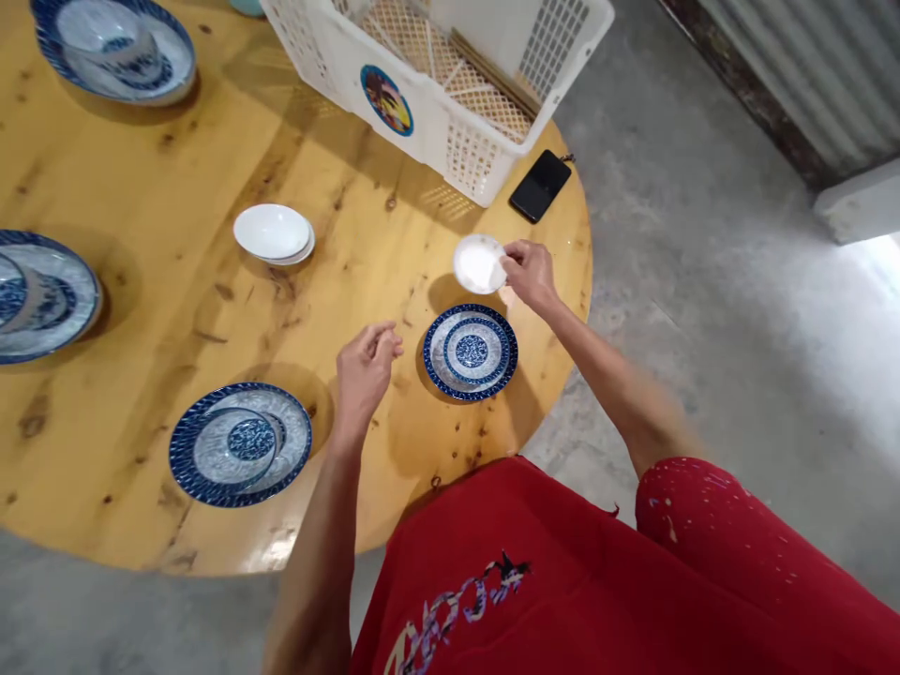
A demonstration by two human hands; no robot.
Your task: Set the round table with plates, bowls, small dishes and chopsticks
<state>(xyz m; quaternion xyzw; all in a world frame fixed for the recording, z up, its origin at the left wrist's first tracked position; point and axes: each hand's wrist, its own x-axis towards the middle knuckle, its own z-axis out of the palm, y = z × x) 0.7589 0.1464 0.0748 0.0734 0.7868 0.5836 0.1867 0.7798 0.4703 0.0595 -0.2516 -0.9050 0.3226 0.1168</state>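
Note:
My right hand point(531, 272) pinches the edge of a small white dish point(478, 264). That dish hangs just behind a blue-and-white plate point(470, 389), which has a smaller patterned bowl or dish point(471, 351) in it. Over the table between two plate settings, my left hand point(367, 361) is held with its fingers curled together, and nothing shows in them. To its left lies a larger blue-rimmed plate point(187, 455) with a clear-sided bowl point(251, 441) on it. Farther back sits a small stack of white dishes point(273, 232).
A white plastic basket point(422, 112) stands at the back of the round wooden table point(232, 319), holding a brown stick-like bundle point(492, 73). Beside it lies a black phone point(540, 186) near the table edge. More blue-and-white plates point(91, 314) with bowls are at the left.

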